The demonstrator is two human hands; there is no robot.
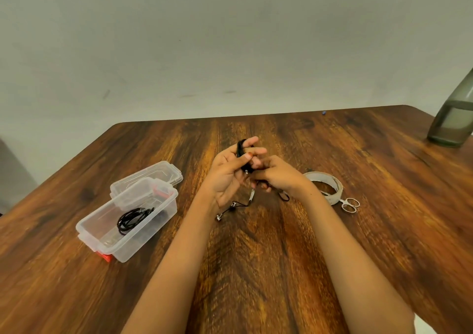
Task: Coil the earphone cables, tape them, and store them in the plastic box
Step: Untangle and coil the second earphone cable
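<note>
Winding a thin black earphone cable (242, 152) round the outstretched fingers of the left hand (226, 177), thumb pressed onto the loops to pin them. Right hand (280, 177) close against the left, touching it, fingertips pinching the free run of the same cable. Both held above the table (256, 269), well to the right of the plastic box (148, 231). Two small earbuds (232, 205) dangling loose below the left palm, on the tail not yet wound.

Probably very light, limp and a little springy: likely to spring open once released, so best pinched across the whole bundle of loops, never by the earbuds or the thin tail. Fine wires inside, presumably, so no hard tugging.

Counting: two earphone cables, one in the hands and one coiled cable (133, 218) lying inside the plastic box; one box, open; one clear lid (153, 174) touching its far side; one tape roll (321, 174) and one pair of small scissors (351, 205), far to the right of the box, beyond the hands; one greenish bottle (453, 121) farther right still.
</note>
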